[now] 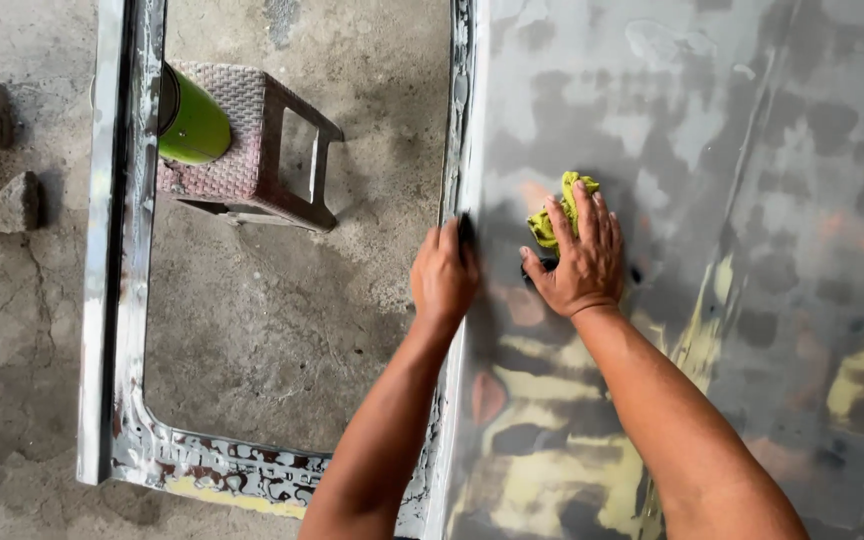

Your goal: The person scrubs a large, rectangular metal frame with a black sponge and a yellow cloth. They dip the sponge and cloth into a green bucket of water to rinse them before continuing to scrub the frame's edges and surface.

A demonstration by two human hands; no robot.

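A sanded car door panel (712,180), grey with yellow and orange patches, lies flat across the right of the view. My right hand (580,255) presses a yellow-green cloth (558,212) flat against the panel. My left hand (442,275) grips the panel's left edge, where the window frame (117,300) begins. A small dark object shows between the hands, partly hidden under the right palm.
Through the window opening I see a concrete floor (282,330). A brown woven plastic stool (252,150) stands there with a green cylinder (192,120) lying on it. Stones (7,205) lie at the far left.
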